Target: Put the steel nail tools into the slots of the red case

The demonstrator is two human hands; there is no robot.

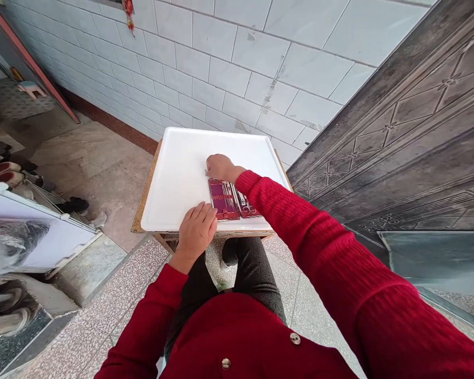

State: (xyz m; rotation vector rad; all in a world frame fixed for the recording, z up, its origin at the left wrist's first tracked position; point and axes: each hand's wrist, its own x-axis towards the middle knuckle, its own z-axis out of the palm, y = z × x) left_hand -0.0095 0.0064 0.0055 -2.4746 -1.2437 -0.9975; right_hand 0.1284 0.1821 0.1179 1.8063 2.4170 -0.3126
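Main container: zip-style tool case (224, 200), spread open on the white tray (181, 173), around 4–5 o'clock from tray center, near the edge closest to the wearer. Case has two halves side by side. 9 o'clock half: purple lining, red strip across it, slender tools (232, 195) in a row toward the middle. 3 o'clock half: dark lining, scissors (248, 209) seated with finger loops toward 5 o'clock. Right sleeve (300, 221) covers part of that half, so full contents can't be read.

Right hand (219, 166): just off the case at its 11 o'clock, over the tray. Fingers curled closed on a small shiny piece (206, 171) showing at the fingertips; too small to identify.

Left hand (197, 229): at tray 7 o'clock, palm down, fingers extended and not gripping. Fingertips just beside the case's 8 o'clock side; contact can't be confirmed.

Tray has a raised rim and sits on a wooden table (141, 213), whose edge shows at 9 o'clock. Off at the frame's 9 o'clock: shoes (8, 179) by a white cabinet (51, 245).
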